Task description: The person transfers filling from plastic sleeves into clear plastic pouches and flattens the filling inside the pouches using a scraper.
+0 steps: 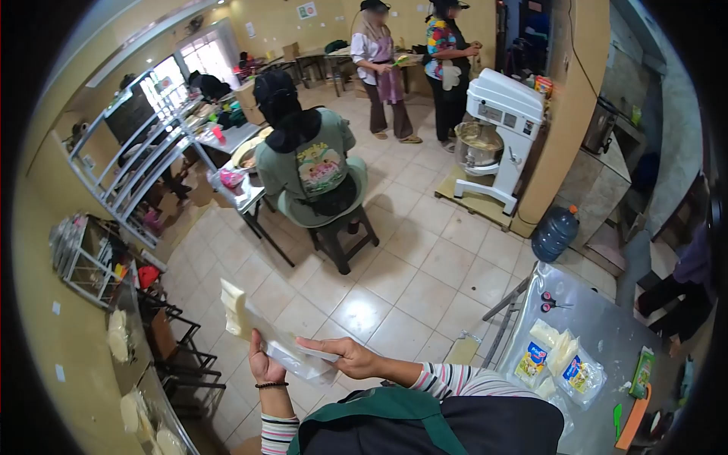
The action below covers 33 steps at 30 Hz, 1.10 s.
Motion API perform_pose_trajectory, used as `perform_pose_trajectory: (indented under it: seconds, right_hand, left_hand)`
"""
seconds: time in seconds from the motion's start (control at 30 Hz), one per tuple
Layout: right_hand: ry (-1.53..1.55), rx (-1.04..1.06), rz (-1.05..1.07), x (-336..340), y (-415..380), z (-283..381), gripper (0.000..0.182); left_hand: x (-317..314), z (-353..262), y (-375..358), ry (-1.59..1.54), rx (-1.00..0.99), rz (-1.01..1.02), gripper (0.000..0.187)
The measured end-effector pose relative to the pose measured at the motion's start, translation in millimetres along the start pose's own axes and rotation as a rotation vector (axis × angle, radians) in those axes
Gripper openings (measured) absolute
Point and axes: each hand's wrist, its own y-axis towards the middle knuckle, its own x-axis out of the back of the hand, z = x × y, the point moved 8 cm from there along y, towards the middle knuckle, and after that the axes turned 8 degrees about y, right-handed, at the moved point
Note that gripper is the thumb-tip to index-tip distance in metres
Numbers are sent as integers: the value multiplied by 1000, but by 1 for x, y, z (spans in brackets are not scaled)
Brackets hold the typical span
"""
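In the head view I hold a clear plastic packet out in front of me, over the tiled floor. A pale cream-yellow end sticks up at its far left side. My left hand, with a dark bead bracelet at the wrist, is closed round the packet's near left side. My right hand pinches its right side, thumb on top. What exactly is inside the packet I cannot make out.
To my right, a metal table bears labelled packets, red-handled scissors and a green box. A person sits on a stool ahead. Beyond stand a mixer, a water jug and two people.
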Motion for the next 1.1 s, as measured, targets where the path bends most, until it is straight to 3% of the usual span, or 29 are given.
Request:
perform_pose_trajectory:
  seconds: [0.23,0.27,0.33,0.4,0.43,0.47,0.5,0.53,0.57,0.63,0.67,0.77,0.87,0.97,1.03,1.1]
  right_hand:
    - [60,-155,-334,106,9,-11,41]
    - [5,-157,-328,119,13,-7,41]
    - [-59,-166,-348,141,17,-5,42]
    - [-294,-208,-437,166,25,0,69]
    - [-307,-212,-451,175,31,1,69]
    - [-277,-198,-569,187,31,5,65]
    - [-248,-185,-686,199,29,10,62]
    - [-213,-212,-769,208,29,15,46]
    - [-218,-218,-787,216,29,11,46]
    - [124,-61,-1142,242,3,5,41]
    - [303,65,-1202,248,0,9,39]
    - [207,163,-1320,268,-15,19,41]
    - [51,122,-1366,283,-25,32,40]
    - [-144,41,-1317,311,-46,40,38]
    - [-208,19,-1262,337,-56,48,37]
    - [-373,36,-1221,364,-57,70,38]
  left_hand:
    - [-21,77,138,126,243,114,37]
    - [-9,94,159,155,307,9,35]
    - [1,126,203,21,482,1,31]
    - [-12,149,239,-34,676,33,33]
    - [-22,159,254,8,750,48,34]
    - [-24,168,270,80,792,-35,39]
    - [-38,174,280,113,840,-22,40]
    - [-50,185,295,138,860,15,42]
    - [-61,196,308,169,881,53,44]
    - [-107,214,316,-32,959,211,48]
    - [-120,224,321,-54,955,286,52]
    - [-124,274,336,48,993,382,48]
    - [-132,316,342,103,1186,289,37]
    - [-151,358,352,-17,1250,352,32]
    - [-162,383,363,9,1257,363,35]
    - [-197,400,364,-166,1411,493,60]
